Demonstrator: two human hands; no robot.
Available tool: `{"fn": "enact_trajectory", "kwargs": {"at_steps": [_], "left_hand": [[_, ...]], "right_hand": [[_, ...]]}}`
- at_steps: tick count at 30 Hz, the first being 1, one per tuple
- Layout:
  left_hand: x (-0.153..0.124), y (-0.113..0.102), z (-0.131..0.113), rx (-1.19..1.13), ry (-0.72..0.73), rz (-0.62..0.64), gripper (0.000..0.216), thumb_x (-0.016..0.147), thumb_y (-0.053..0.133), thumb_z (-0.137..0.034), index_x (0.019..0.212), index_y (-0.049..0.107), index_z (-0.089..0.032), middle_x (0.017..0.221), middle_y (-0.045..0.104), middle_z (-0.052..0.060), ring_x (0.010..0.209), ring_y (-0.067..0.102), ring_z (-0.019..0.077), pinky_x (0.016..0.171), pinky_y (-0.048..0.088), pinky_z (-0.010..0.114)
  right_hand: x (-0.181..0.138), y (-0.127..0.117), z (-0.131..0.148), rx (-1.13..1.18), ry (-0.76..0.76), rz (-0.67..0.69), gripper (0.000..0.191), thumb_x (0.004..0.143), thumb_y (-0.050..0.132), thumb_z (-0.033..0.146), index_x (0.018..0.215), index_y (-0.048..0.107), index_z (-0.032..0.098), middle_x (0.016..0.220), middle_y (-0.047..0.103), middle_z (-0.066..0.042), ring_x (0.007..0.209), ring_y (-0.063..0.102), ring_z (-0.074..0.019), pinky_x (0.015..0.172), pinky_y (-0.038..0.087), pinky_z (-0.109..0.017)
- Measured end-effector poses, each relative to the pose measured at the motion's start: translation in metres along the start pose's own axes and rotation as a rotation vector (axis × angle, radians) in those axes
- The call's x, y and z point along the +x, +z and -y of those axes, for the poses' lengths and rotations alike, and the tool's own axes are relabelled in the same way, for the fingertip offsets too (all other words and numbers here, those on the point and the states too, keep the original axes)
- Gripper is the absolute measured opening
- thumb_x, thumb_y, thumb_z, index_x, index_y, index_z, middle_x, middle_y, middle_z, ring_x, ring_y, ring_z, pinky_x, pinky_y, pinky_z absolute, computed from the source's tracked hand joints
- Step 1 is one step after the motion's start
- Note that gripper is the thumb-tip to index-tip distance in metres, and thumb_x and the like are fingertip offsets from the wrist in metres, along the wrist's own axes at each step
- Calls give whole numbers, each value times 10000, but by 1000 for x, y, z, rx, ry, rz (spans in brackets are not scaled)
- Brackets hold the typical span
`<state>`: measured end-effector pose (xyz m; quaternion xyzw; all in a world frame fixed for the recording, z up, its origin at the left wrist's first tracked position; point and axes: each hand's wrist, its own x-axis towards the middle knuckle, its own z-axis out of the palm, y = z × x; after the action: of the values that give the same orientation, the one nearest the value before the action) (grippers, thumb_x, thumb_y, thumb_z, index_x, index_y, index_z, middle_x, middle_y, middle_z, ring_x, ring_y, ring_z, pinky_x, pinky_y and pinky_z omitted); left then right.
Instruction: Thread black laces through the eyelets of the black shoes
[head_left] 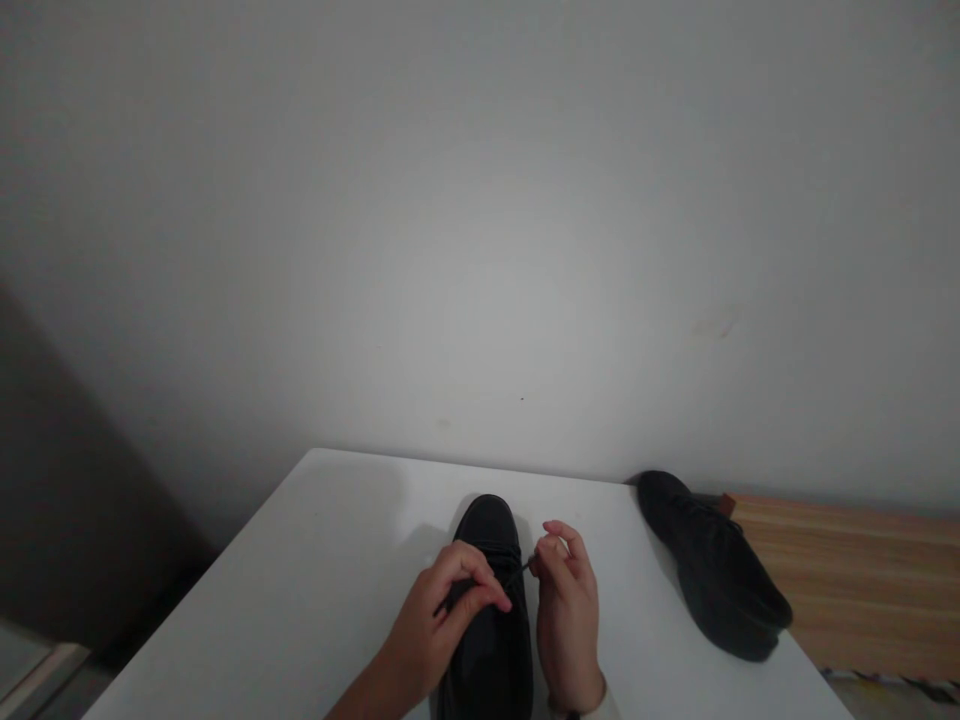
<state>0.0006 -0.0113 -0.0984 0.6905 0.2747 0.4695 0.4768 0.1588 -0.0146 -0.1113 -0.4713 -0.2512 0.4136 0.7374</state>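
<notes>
A black lace-up shoe (pixel 489 600) stands on a white table (pixel 322 560), toe pointing away from me. My left hand (pixel 442 625) rests over the shoe's left side, fingers pinched on a dark lace (pixel 517 574). My right hand (pixel 566 610) is at the shoe's right side, fingertips pinched on the other end of the lace near the eyelets. The lace runs short and taut between both hands above the tongue.
A second black shoe (pixel 712 565) lies on the table's far right corner, angled toward the right. A wooden surface (pixel 855 580) adjoins the table on the right. A plain white wall (pixel 480 250) rises just behind. The floor drops off dark at left.
</notes>
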Motion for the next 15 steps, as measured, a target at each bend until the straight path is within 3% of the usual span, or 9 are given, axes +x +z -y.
{"fn": "enact_trajectory", "kwargs": {"at_steps": [4,8,15], "left_hand": [[2,8,0,3,-96,-80,10,909,593,-213,905,593,-204,750,661,-7,755,644,170,782,445,288],[2,13,1,-61,-194,-132,174,845,658,-171,946,526,-224,663,664,-60,693,653,154,784,455,272],[2,11,7,92,-46,-91,57,820,688,-147,798,680,-199,839,640,25,834,629,185,753,468,264]], "right_hand": [[-14,0,7,-4,-255,186,180,841,711,359,911,623,220,724,529,22,679,488,-144,633,388,-269],[-26,-2,6,-68,-429,333,68,919,635,285,871,635,237,750,543,-8,716,503,-169,657,403,-294],[-31,0,6,-138,-569,414,82,935,601,216,918,670,259,759,572,-20,736,520,-190,672,407,-323]]}}
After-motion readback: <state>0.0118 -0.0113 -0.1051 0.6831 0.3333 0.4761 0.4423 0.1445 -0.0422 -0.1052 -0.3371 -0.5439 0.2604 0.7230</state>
